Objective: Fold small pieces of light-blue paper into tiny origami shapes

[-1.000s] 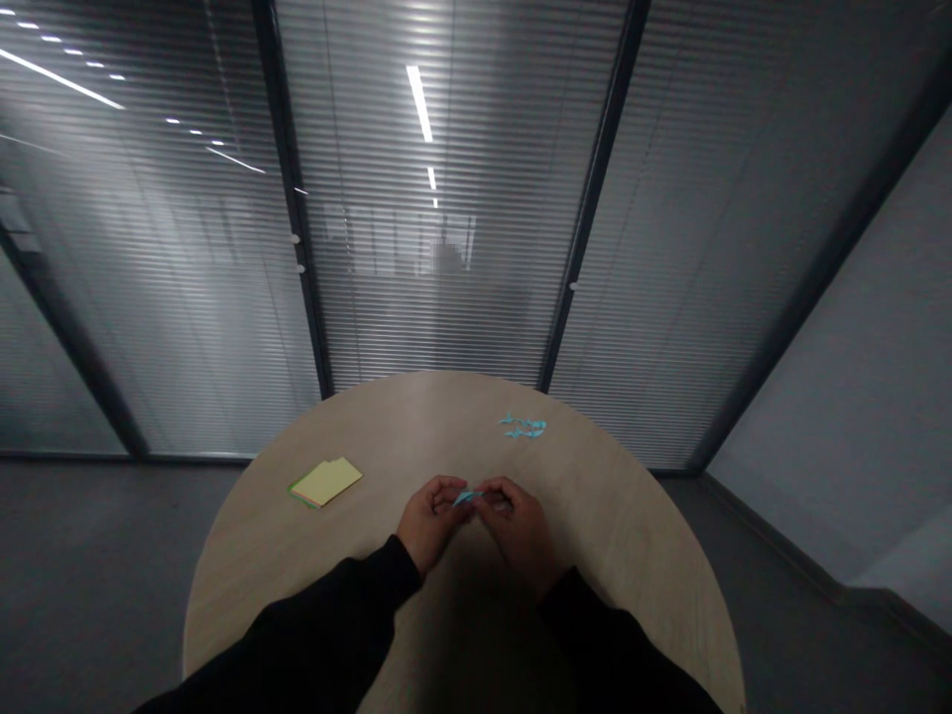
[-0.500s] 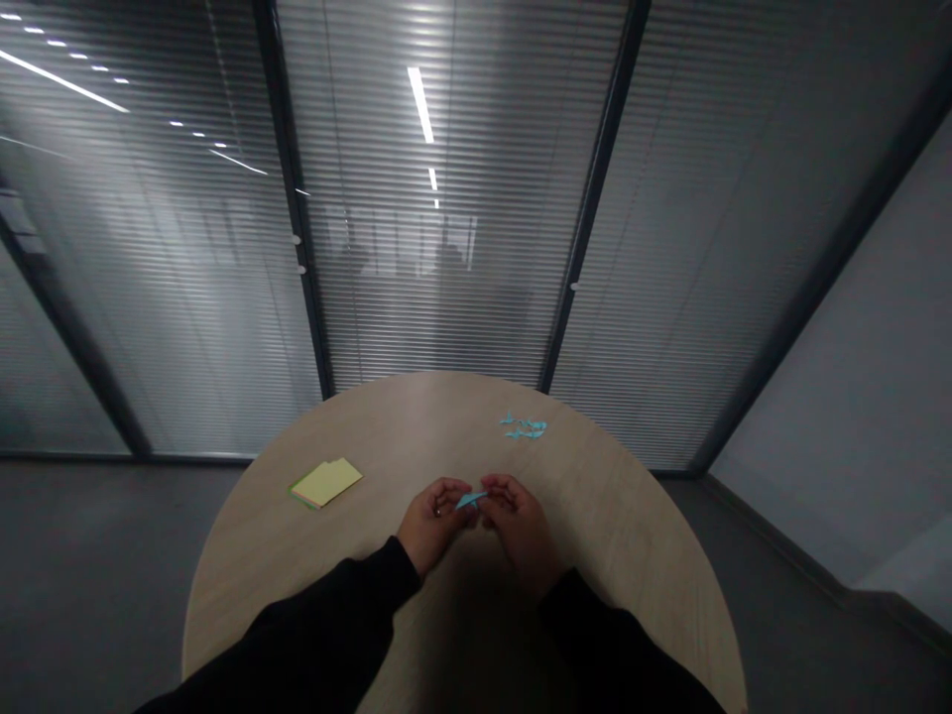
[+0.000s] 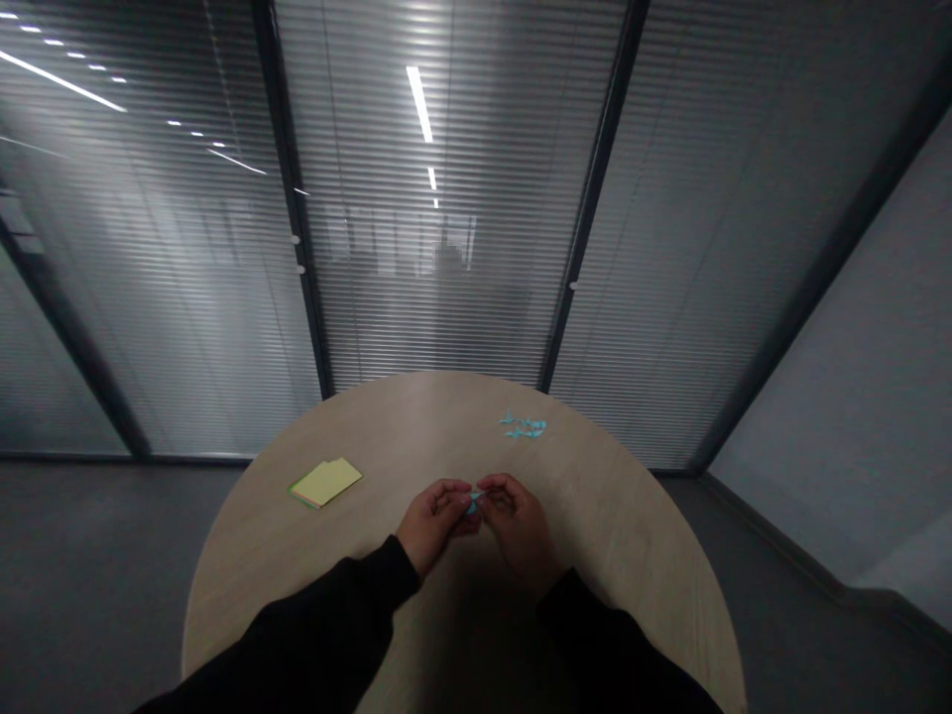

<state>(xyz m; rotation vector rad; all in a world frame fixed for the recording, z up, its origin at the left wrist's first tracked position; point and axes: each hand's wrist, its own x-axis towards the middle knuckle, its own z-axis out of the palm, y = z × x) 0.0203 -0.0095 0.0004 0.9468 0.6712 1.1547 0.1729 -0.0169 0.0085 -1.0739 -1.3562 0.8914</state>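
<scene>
Near the middle of the round table [image 3: 416, 426], a small piece of folded blue paper [image 3: 474, 503] is pinched between my two hands. My left hand [image 3: 437, 518] grips its left side, with the thumb laid over it. From the right, my right hand [image 3: 517, 521] holds the other side between thumb and fingers. Much of the paper is hidden behind the fingers, so its exact shape cannot be made out. Beyond my hands, toward the far right edge, lie several small folded blue paper pieces [image 3: 534, 425].
On the left of the table lies a stack of paper sheets [image 3: 327, 483], yellow on top with a green edge under it. Past the table's far edge stand glass panels with blinds [image 3: 446, 327] in dark frames. A pale wall [image 3: 855, 397] rises at the right.
My left thumb and fingers have shifted over the blue paper, and less of it shows now. The stack and the other blue pieces have not moved.
</scene>
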